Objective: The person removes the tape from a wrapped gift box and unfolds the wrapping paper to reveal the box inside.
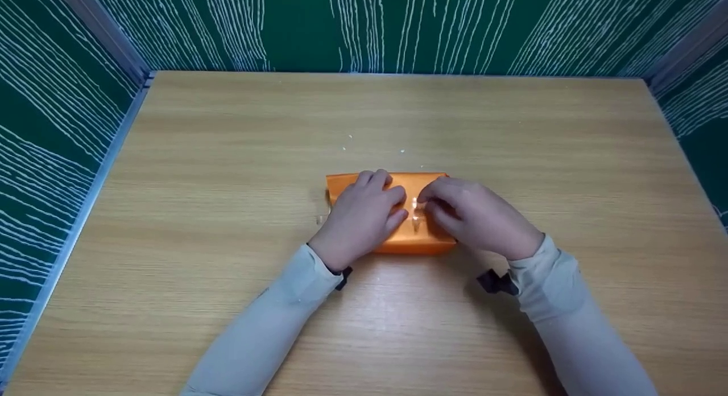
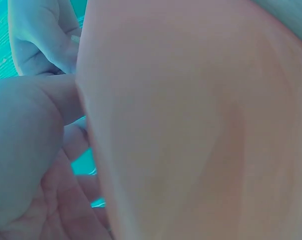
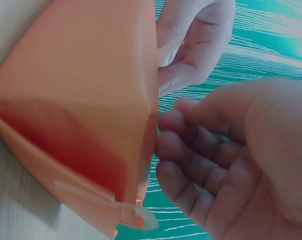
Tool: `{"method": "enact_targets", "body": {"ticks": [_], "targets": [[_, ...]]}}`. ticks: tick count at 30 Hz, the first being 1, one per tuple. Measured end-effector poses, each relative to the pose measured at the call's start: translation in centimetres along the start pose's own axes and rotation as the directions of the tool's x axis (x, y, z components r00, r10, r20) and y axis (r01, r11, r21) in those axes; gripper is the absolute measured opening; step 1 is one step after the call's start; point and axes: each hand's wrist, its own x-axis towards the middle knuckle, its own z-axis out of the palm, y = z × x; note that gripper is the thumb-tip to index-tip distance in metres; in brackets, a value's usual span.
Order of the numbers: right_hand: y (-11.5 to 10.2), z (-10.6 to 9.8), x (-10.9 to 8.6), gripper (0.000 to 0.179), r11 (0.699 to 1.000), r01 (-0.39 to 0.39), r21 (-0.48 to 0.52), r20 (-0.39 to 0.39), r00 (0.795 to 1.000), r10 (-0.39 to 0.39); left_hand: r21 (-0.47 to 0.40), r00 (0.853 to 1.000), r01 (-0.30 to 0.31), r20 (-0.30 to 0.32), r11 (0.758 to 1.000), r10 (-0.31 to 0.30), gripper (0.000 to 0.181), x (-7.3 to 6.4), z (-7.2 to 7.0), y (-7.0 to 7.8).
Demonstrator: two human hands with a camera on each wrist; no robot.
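Observation:
A box-shaped bundle in orange paper [image 1: 412, 246] lies on the wooden table. A clear strip of tape [image 1: 416, 217] shines on its top, between the two hands. My left hand [image 1: 364, 211] rests on the left half of the paper, fingers bent lightly and fingertips on the surface. At the right half, my right hand [image 1: 472, 214] touches the top with its fingertips close by the tape. In the right wrist view, the paper's near end [image 3: 71, 145] gapes in a fold, with a clear tape end [image 3: 146, 218] sticking out. Orange paper [image 2: 190, 120] fills most of the left wrist view.
The wooden table [image 1: 227, 157] reaches to green side and back panels [image 1: 301, 32] with white wavy lines. A few tiny white scraps [image 1: 402, 151] lie beyond the bundle. A small clear piece [image 1: 319, 219] shows at its left end.

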Motion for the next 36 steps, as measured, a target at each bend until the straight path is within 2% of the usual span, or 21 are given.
{"method": "enact_targets", "body": {"ticks": [5,10,12,15,19,25,33,36], "targets": [[-0.5,0.4,-0.1,0.026,0.990,0.110,-0.091,0.045,0.993,-0.106,0.010,1.000,-0.003,0.003,1.000,0.003,0.027,0.0,-0.1,0.0],[-0.5,0.8,0.1,0.019,0.966,0.200,-0.164,-0.019,0.978,-0.206,-0.011,0.999,-0.029,-0.036,1.000,0.028,0.020,0.0,-0.1,-0.2],[-0.4,1.0,0.2,0.015,0.958,0.227,-0.177,-0.037,0.971,-0.237,-0.028,0.999,-0.037,-0.027,0.999,0.036,0.020,0.0,-0.2,-0.3],[-0.3,1.2,0.2,0.012,0.952,0.238,-0.190,-0.051,0.966,-0.252,-0.059,0.999,-0.036,0.022,0.998,0.037,0.027,-0.1,-0.4,-0.7],[-0.3,1.2,0.3,0.007,0.965,0.188,-0.181,-0.067,0.977,-0.203,-0.094,0.997,-0.029,0.074,0.995,0.036,0.037,-0.1,-0.6,-1.0],[-0.7,0.8,0.7,0.008,0.989,0.058,-0.133,-0.074,0.995,-0.068,-0.107,0.995,-0.015,0.096,0.994,0.026,0.039,0.0,-0.8,-1.0],[-0.6,0.3,1.0,0.011,0.998,-0.064,-0.006,-0.055,0.996,0.064,-0.095,0.995,-0.022,0.096,0.995,0.032,0.038,0.0,-0.7,-0.9],[-0.5,0.3,1.2,0.011,0.996,-0.087,0.027,-0.054,0.995,0.088,-0.083,0.995,-0.023,0.093,0.996,0.031,0.037,-0.1,-0.8,-0.9]]}}
